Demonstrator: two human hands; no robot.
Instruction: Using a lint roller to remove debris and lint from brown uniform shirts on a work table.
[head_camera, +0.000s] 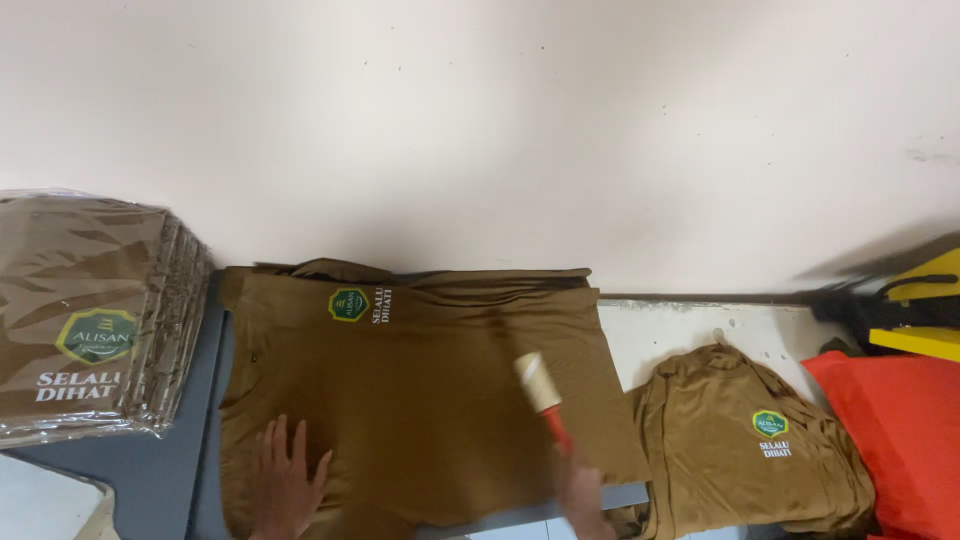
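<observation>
Plain off-white wall (500, 120) fills the top half of the head view; below it a dark blue-grey work surface (150, 480) with a white tabletop (690, 330) to the right. Brown shirt (420, 400) lies spread flat on the blue-grey surface, small green badge print with white lettering near its upper left edge.

Left hand (285, 480) rests palm-down on the shirt's lower left part, fingers (280, 440) spread wide and flat, pressing the fabric, gripping nothing. Shirt extends up and to the right from those fingertips.

Right hand (582, 495) at the bottom edge, partly cut off and blurred, closed round the red handle of a lint roller (540, 395). Roller's pale head points up-left and sits on the shirt's right part, just inside its right edge. Individual finger positions on the handle too blurred to make out.

Left side: stack of packed brown shirts (90, 310) in clear plastic, same green badge on top, just beside the spread shirt's left edge. Right side: loose pile of brown shirts (740, 450) on the white tabletop, near the roller hand. Far right: orange-red fabric (900, 430) touching that pile, and above it a yellow and black object (920, 300), kind unclear.
</observation>
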